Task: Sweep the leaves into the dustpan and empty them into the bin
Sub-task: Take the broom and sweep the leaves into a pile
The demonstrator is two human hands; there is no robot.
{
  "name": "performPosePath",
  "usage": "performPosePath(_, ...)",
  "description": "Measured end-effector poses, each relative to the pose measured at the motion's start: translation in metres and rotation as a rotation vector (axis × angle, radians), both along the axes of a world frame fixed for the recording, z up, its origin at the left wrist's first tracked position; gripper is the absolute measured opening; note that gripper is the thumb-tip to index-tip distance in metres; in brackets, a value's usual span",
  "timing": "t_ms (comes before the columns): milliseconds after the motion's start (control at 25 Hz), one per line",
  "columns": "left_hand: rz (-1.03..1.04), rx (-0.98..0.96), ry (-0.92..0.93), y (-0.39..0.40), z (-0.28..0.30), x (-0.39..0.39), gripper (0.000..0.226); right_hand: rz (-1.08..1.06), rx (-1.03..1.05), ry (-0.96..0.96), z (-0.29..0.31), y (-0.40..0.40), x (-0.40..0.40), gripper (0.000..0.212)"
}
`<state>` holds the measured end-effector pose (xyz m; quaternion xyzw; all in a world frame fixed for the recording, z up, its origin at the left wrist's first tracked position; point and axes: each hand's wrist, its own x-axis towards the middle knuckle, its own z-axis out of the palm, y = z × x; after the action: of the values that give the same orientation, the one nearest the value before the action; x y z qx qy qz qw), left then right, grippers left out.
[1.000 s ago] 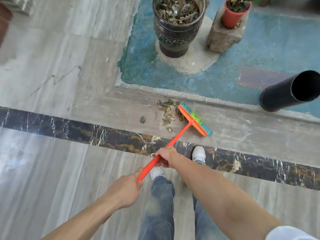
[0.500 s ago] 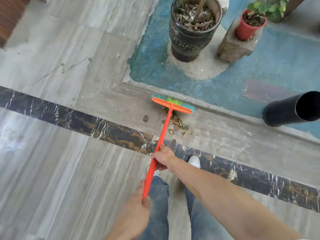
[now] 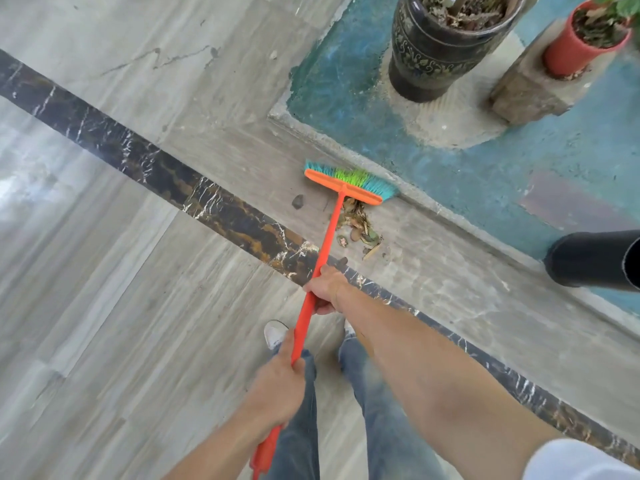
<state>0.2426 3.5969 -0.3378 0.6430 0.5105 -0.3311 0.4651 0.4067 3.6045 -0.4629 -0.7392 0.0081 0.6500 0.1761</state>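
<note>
A raised concrete curb (image 3: pixel 450 216) edges the blue patch right behind the broom head (image 3: pixel 348 183), whose bristles press against it. At 1 o'clock stands a dark patterned pot (image 3: pixel 433 60) filled with dry leaf litter; further right a red pot (image 3: pixel 571 53) (soil and a green plant inside) sits on a stone block (image 3: pixel 526 91). A black tube (image 3: pixel 588 261) lies at 3 o'clock. The leaves (image 3: pixel 358 226) are piled on the floor just nearer than the broom head, beside the orange handle (image 3: pixel 322 261). The right hand (image 3: pixel 325 289) has its fingers curled tight around mid-handle; the left hand (image 3: pixel 277 389) is wrapped closed near its end.

The black bin (image 3: pixel 594 259) and red pot (image 3: pixel 576 43) run off the right edge; the broom handle (image 3: pixel 313 282) off the bottom.
</note>
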Motion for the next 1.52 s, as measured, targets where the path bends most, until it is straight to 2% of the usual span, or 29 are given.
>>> performPosePath(80,0.004,-0.009,0.033,-0.016,0.002,-0.003,0.056,0.034,0.002,0.001,0.001,-0.013,-0.004,0.022)
performPosePath(240,0.062,-0.065,-0.014,-0.035,0.002,-0.013,0.055,0.066,0.000,-0.026,0.001,-0.029,-0.013,0.013)
performPosePath(400,0.022,-0.058,-0.005,-0.046,0.015,-0.055,0.052,0.083,-0.029,-0.005,0.014,-0.048,-0.056,0.017)
performPosePath(520,0.076,-0.086,-0.004,-0.067,0.031,-0.094,0.053,0.121,-0.055,0.029,0.026,-0.067,-0.093,0.018)
performPosePath(800,0.065,0.084,-0.108,-0.102,0.058,-0.136,0.060,0.135,-0.019,-0.010,0.060,-0.087,-0.124,0.019)
performPosePath(920,0.180,0.040,-0.150,-0.093,0.060,-0.111,0.056,0.172,0.034,-0.089,0.060,-0.067,-0.106,0.022)
performPosePath(1040,0.343,0.020,-0.151,-0.077,0.039,-0.071,0.054,0.195,0.135,-0.160,0.048,-0.035,-0.083,0.026)
performPosePath(1160,0.500,0.033,-0.155,-0.059,0.016,-0.036,0.051,0.183,0.203,-0.104,0.030,-0.008,-0.077,0.023)
performPosePath(1240,0.691,-0.030,-0.160,-0.051,0.006,-0.016,0.043,0.200,0.213,-0.051,0.020,-0.001,-0.075,0.024)
performPosePath(1360,0.954,-0.205,-0.211,-0.059,0.002,0.010,0.034,0.255,0.241,-0.002,0.014,-0.012,-0.054,0.031)
performPosePath(1520,0.996,-0.330,-0.205,-0.106,0.017,0.046,0.038,0.373,0.206,-0.051,0.028,-0.055,-0.012,0.017)
